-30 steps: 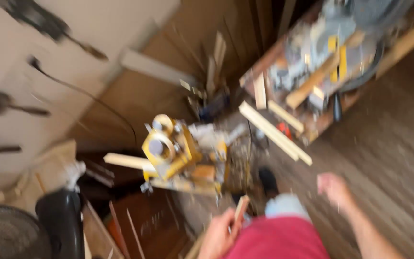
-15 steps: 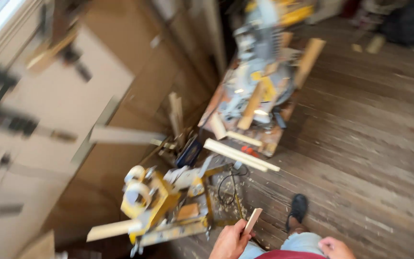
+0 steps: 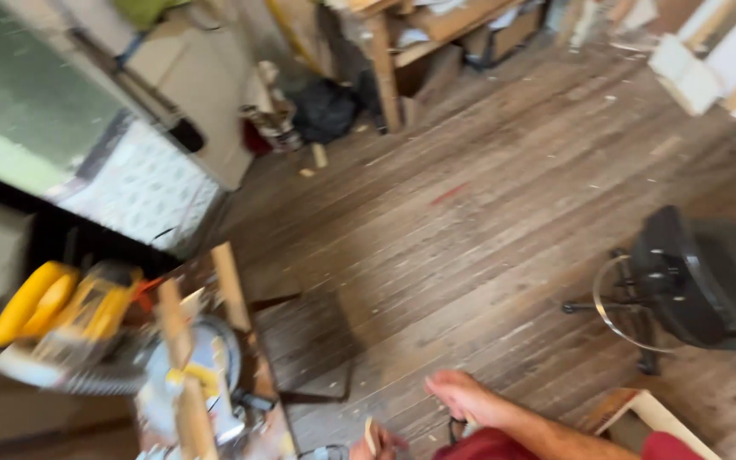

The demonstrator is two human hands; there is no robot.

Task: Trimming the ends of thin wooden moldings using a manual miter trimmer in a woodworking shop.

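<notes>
A worn floor [image 3: 470, 213] of dark, scuffed planks filled most of the view, littered with small wood offcuts. A black stool [image 3: 683, 281] with a padded seat and a chrome foot ring stood at the right, well apart from the hands. At lower left sat a yellow and grey mitre saw [image 3: 112, 341] with pale timber strips leaning across it. At the bottom edge the right hand [image 3: 462, 396] hung loosely open and empty, while the left hand [image 3: 376, 443], mostly cut off, gripped a thin, flat, light-coloured wooden stick [image 3: 370, 433].
</notes>
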